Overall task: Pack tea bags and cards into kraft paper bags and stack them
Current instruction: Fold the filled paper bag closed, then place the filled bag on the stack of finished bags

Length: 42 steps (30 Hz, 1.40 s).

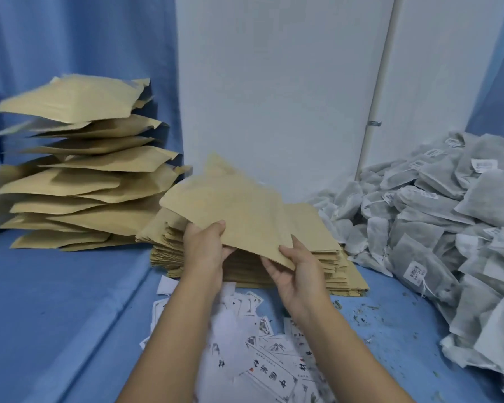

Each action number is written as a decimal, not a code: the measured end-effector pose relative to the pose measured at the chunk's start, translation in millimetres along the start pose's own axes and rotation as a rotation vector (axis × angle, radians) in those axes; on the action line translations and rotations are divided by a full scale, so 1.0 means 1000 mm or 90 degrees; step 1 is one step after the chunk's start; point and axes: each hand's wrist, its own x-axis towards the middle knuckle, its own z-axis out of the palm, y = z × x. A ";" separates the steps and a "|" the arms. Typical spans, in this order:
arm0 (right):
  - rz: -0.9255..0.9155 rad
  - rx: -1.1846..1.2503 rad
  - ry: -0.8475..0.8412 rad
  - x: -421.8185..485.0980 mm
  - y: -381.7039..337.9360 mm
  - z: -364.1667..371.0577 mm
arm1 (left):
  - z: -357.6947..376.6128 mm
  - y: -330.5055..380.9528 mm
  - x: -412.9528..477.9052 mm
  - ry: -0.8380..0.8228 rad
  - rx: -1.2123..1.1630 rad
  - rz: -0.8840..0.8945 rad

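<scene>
While printed cards [262, 370] lie scattered nearest the camera on the blue cloth [56, 301], a person's left hand [204, 248] and right hand [300, 274] each pinch the near edge of one kraft paper bag [233, 210], held just above the flat stack of empty bags [326, 257] (probably to open its mouth for filling). Tea bags [437, 228] are heaped within reach at right; beyond, at left, filled bags [79, 170] stand piled against the curtain [70, 39].
</scene>
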 end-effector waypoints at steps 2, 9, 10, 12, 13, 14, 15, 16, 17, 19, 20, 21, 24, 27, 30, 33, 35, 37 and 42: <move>0.012 -0.016 -0.039 0.006 0.001 0.019 | -0.002 0.023 0.007 -0.016 0.021 0.043; -0.023 -0.078 -0.187 0.048 0.002 0.163 | -0.004 0.121 0.055 -0.053 -0.076 0.134; -0.027 -0.097 -0.202 0.056 0.003 0.187 | -0.006 0.136 0.069 -0.036 -0.035 0.145; -0.026 -0.126 -0.227 0.075 0.007 0.235 | -0.010 0.169 0.100 0.006 0.045 0.166; -0.025 -0.143 -0.239 0.084 0.009 0.257 | -0.013 0.185 0.117 0.034 0.088 0.176; -0.024 -0.167 -0.252 0.094 0.011 0.277 | -0.016 0.200 0.134 0.064 0.130 0.181; -0.024 -0.197 -0.262 0.103 0.014 0.295 | -0.020 0.213 0.150 0.089 0.159 0.173; -0.030 -0.241 -0.263 0.112 0.018 0.311 | -0.023 0.223 0.166 0.103 0.167 0.155; -0.041 -0.305 -0.255 0.121 0.024 0.322 | -0.027 0.229 0.181 0.105 0.148 0.130; -0.071 -0.428 -0.204 0.136 0.042 0.338 | -0.035 0.234 0.202 0.085 0.059 0.076; -0.077 -0.454 -0.166 0.144 0.051 0.342 | -0.040 0.233 0.210 0.071 0.011 0.059; -0.062 -0.444 -0.138 0.149 0.059 0.343 | -0.043 0.231 0.216 0.056 -0.033 0.047; 0.012 -0.284 -0.125 0.148 0.077 0.343 | -0.050 0.230 0.227 0.029 -0.141 0.052; 0.011 -0.167 -0.128 0.148 0.081 0.338 | -0.055 0.235 0.226 0.038 -0.214 0.102; -0.058 -0.239 -0.131 0.148 0.085 0.327 | -0.063 0.234 0.219 0.048 -0.287 0.134; -0.124 -0.492 -0.147 0.147 0.099 0.309 | -0.071 0.227 0.213 0.065 -0.386 0.150; -0.102 -0.535 -0.140 0.146 0.107 0.297 | -0.074 0.220 0.210 0.090 -0.399 0.162; -0.092 -0.521 -0.107 0.147 0.109 0.286 | -0.072 0.209 0.201 0.090 -0.329 0.152; -0.180 -0.561 -0.064 0.140 0.095 0.238 | -0.063 0.157 0.172 0.049 -0.108 0.072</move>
